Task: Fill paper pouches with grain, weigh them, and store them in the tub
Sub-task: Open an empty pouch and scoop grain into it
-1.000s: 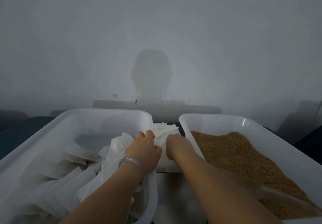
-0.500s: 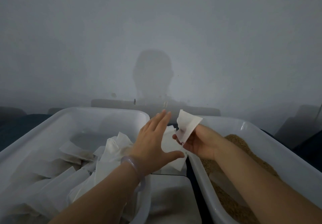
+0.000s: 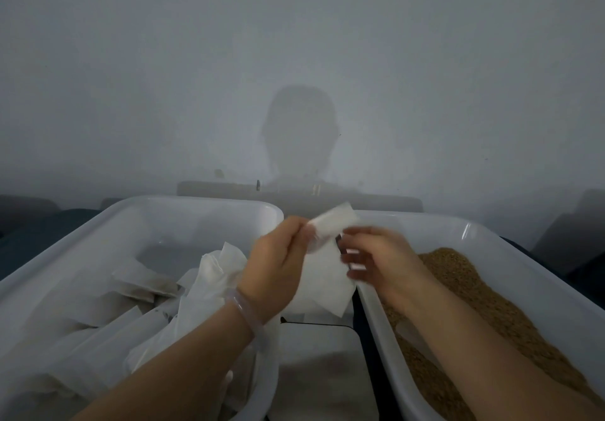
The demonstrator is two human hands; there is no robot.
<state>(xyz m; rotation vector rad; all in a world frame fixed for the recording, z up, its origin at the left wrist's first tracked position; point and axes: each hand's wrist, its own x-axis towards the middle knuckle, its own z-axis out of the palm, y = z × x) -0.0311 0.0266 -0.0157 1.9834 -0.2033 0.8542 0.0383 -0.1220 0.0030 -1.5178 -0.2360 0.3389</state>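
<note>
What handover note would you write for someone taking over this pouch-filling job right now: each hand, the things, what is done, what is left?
Left hand: pinches a small white paper pouch, held up between the tubs.
Right hand: blurred at the pouch's other edge; grip unclear.
Brown grain lies in the right white plastic tub; other paper pouches lie in the left white plastic tub.
Done: one pouch in hand. Left: open, fill, weigh, store it.
</note>
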